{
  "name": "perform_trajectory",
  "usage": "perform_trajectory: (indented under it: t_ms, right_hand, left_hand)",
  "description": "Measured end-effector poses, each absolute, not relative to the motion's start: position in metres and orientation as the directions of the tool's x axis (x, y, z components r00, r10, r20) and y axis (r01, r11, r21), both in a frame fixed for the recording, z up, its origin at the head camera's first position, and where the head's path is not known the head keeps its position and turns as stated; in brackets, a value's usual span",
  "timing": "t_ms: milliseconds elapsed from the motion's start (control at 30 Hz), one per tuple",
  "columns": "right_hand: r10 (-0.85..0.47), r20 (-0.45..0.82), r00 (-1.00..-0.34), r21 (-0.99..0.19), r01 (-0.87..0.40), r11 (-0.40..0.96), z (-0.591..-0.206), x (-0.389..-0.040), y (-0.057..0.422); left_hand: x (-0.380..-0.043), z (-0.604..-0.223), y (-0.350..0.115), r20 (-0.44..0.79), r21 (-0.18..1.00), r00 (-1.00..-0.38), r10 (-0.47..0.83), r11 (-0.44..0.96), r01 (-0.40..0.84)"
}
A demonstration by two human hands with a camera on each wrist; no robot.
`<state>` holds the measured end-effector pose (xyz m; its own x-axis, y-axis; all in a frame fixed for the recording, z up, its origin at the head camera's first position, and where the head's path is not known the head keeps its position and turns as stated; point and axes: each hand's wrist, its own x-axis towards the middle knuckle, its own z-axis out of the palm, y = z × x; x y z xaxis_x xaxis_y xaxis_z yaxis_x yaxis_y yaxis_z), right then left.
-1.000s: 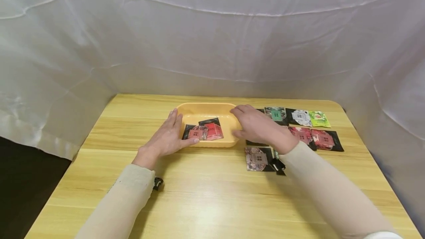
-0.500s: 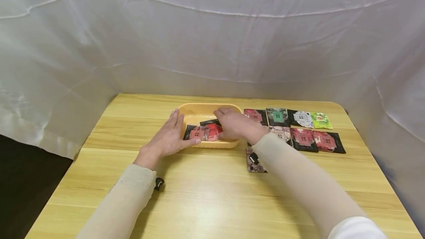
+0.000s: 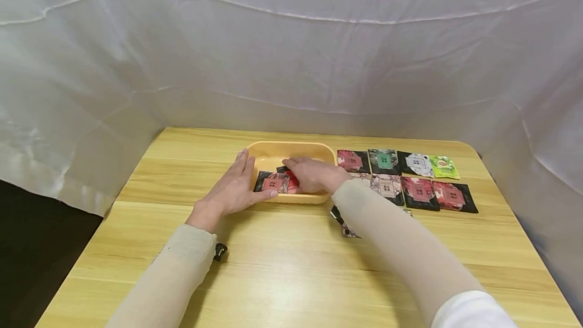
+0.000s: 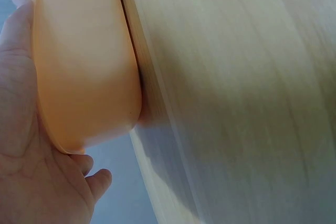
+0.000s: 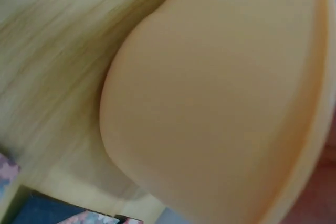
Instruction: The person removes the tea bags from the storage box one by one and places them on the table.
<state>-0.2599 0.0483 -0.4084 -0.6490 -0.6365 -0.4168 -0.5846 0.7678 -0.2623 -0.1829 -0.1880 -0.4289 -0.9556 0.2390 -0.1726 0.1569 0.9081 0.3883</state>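
In the head view my left hand [image 3: 232, 189] rests against the left end of a yellow plastic tray [image 3: 291, 144], thumb along its front rim and fingers straight. The left wrist view has the same hand [image 4: 37, 145] against the tray's outer wall [image 4: 86, 66]. My right hand [image 3: 311, 173] reaches over the right part into the tray, above a red and black tea sachet [image 3: 292, 181]; its fingertips are hidden. Left of it lies another tea sachet [image 3: 273, 182], black with a pink label. The right wrist view is mostly tray wall [image 5: 205, 93].
Right of the tray, several tea sachets lie in rows, among them a green one [image 3: 384, 160], a yellow-green one [image 3: 444, 167] and a red one [image 3: 419, 191]. The right forearm [image 3: 391, 237] partly covers another sachet [image 3: 349, 231]. A pale curtain [image 3: 291, 65] stands behind the wooden table [image 3: 282, 267].
My right hand has moved left from the tray's right end to over the red sachet inside, uncovering sachets on the table. The left hand has stayed on the tray.
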Motion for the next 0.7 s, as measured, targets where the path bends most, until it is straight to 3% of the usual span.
perform_trajectory:
  t_ms: [700]
  right_hand:
    - [-0.582, -0.426, -0.692, -0.192, -0.560, 0.806, -0.4140, -0.2688, 0.0550]
  left_hand:
    - [-0.1823, -0.4295, -0.1883, -0.161, 0.397, -0.957, 0.242, 0.904, 0.161]
